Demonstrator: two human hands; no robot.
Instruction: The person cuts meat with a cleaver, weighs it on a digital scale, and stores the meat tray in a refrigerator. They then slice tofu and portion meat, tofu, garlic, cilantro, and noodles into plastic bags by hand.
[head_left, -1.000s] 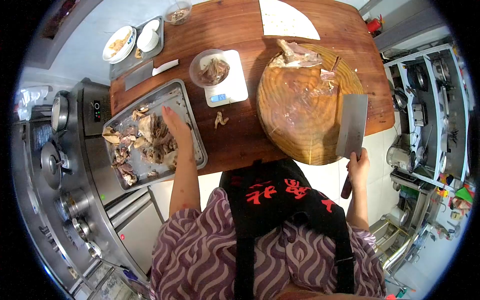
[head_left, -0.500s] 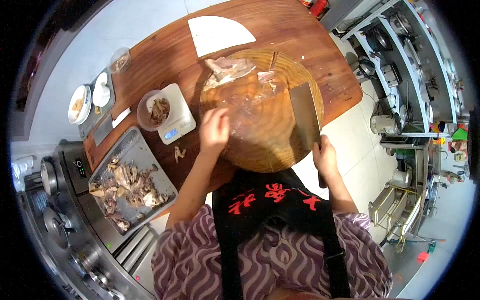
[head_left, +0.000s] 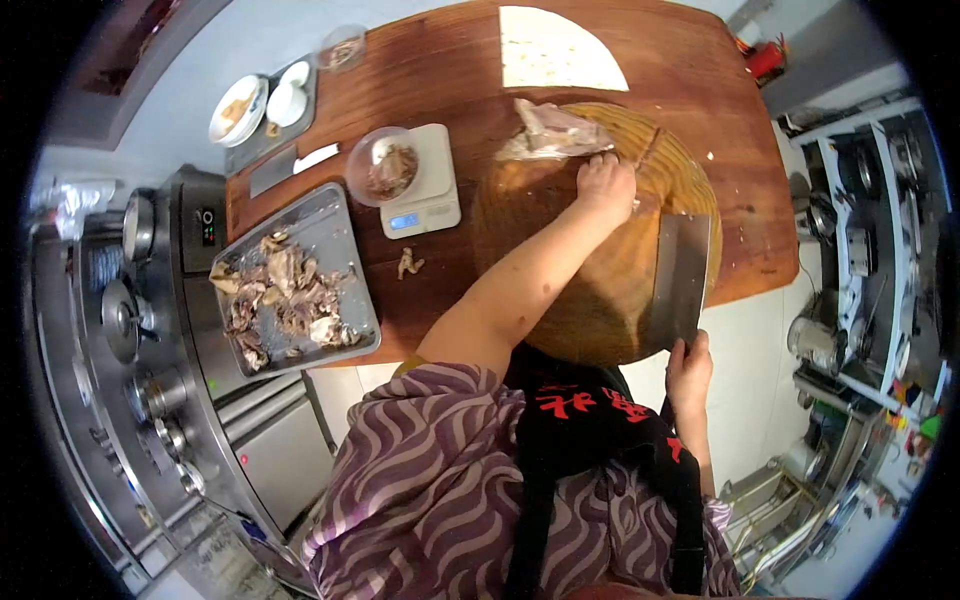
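My left hand (head_left: 607, 188) reaches across the round wooden chopping block (head_left: 590, 310), its fingers curled down and closed at the surface. What they hold, if anything, is hidden under them. Just beyond the fingers lies a pale piece of meat with skin and bone (head_left: 562, 132), at the block's far left edge. My right hand (head_left: 688, 370) grips the handle of a broad cleaver (head_left: 682, 275), whose blade rests over the block's right side. Small scraps show near the left fingertips.
Left of the block are a digital scale (head_left: 432, 175), a plastic bowl of meat pieces (head_left: 388, 170) and a metal tray (head_left: 365, 290) of chopped meat. A bone scrap (head_left: 409, 263) lies on the table. A white-handled knife (head_left: 300, 165) and white quarter-circle board (head_left: 560, 50) lie farther off.
My left hand has moved forward and right over the block, its fingers now down near the small scraps. The cleaver stays in my right hand at the block's right. The camera view has shifted.
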